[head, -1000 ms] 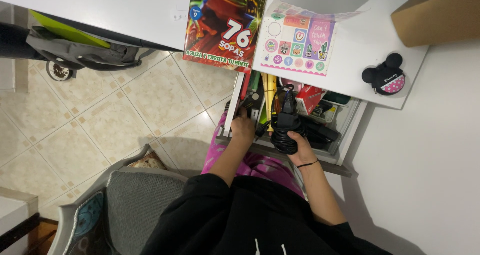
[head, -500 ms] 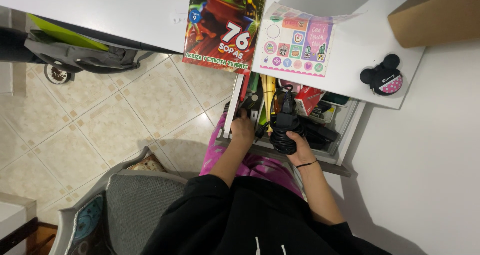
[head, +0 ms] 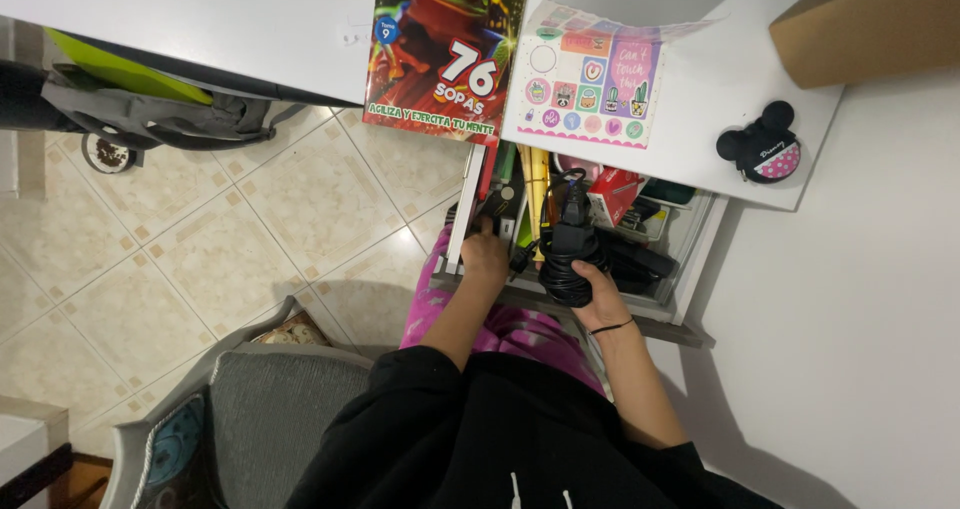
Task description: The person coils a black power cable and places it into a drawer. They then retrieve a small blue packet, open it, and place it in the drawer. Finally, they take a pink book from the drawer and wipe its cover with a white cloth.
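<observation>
An open white desk drawer (head: 690, 269) is packed with pens, small boxes and other odds and ends. My right hand (head: 602, 297) is closed around a coiled black cable bundle with a plug (head: 570, 249), held just above the drawer's front. My left hand (head: 486, 254) reaches into the drawer's left side, its fingers on a dark object (head: 497, 209) that I cannot identify; the grip itself is hidden.
On the white desk (head: 250, 19) lie a puzzle book with a frog cover (head: 440, 49), a sticker sheet (head: 590, 79), a black round mouse-eared case (head: 760, 149) and a brown cardboard box (head: 870, 24). A grey chair (head: 270, 409) is under me; tiled floor and a grey bag (head: 150, 114) lie to the left.
Both hands keep their places at the drawer; the view has only shifted slightly.
</observation>
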